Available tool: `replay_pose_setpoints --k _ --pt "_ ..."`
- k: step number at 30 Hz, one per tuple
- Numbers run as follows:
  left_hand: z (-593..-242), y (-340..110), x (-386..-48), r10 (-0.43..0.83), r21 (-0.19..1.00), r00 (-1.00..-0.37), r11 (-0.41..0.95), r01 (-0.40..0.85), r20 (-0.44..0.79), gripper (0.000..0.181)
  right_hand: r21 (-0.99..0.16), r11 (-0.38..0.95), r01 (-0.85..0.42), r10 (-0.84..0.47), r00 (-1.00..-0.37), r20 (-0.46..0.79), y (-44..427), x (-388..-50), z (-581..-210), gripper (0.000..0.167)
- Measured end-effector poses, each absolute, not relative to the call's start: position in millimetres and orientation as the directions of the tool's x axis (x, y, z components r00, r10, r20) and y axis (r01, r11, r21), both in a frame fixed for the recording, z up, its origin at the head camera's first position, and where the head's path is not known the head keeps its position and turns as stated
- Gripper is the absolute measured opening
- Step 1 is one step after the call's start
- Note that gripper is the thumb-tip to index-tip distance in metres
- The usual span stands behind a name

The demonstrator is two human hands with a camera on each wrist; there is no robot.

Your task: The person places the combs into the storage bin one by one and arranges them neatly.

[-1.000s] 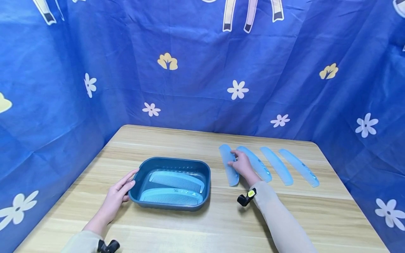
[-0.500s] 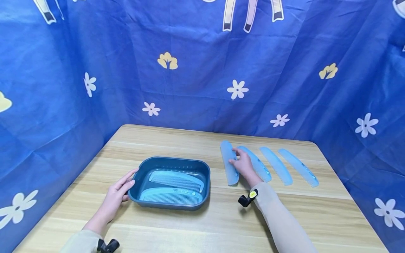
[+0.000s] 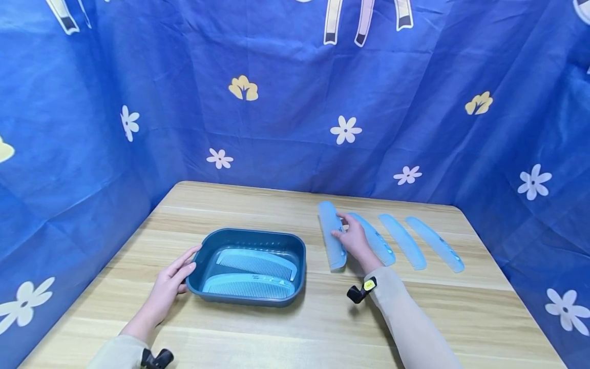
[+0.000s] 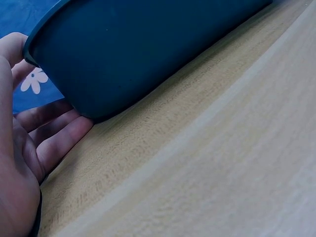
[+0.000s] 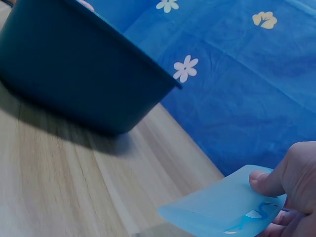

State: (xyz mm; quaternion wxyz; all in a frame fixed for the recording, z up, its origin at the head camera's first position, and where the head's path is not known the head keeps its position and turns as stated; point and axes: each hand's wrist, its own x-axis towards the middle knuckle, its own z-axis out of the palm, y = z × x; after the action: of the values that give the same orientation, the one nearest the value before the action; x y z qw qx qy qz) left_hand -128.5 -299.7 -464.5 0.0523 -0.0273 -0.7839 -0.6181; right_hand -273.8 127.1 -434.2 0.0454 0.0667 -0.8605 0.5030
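Observation:
My right hand pinches the edge of a light blue comb. In the right wrist view the thumb lies on top of this comb, with fingers beneath. At the left end of a dark teal basin is my left hand, its thumb at the rim. The left wrist view shows fingertips of this hand against the outer wall of the basin near its base. Two combs, an upper and a lower one, lie inside the basin.
Three more combs lie right of the held one: one beside the right hand, one in the middle and one farthest right. A blue patterned cloth stands behind and at both sides of the wooden table.
The comb in my right hand has tilted, its far end shifting away from me and its near end slightly left. My left hand and the basin have hardly moved.

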Motion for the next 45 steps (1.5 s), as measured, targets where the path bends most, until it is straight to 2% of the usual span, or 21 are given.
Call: replay_pose_setpoints --k 15,24,45 --pt "-460 -299 -127 -0.022 0.964 -0.992 0.240 0.114 0.123 0.046 -0.874 0.420 -0.242 -0.108 -0.970 0.217 114 -262 -409 0.055" --pt "-459 -299 -126 -0.017 0.968 -0.993 0.227 0.110 0.117 0.046 -0.858 0.400 -0.321 -0.180 -0.946 0.270 102 -252 -394 0.053" --pt "-459 -299 -126 -0.020 0.965 -0.995 0.246 0.094 0.102 0.047 -0.867 0.340 -0.364 -0.272 -0.921 0.280 71 -232 -380 0.053"
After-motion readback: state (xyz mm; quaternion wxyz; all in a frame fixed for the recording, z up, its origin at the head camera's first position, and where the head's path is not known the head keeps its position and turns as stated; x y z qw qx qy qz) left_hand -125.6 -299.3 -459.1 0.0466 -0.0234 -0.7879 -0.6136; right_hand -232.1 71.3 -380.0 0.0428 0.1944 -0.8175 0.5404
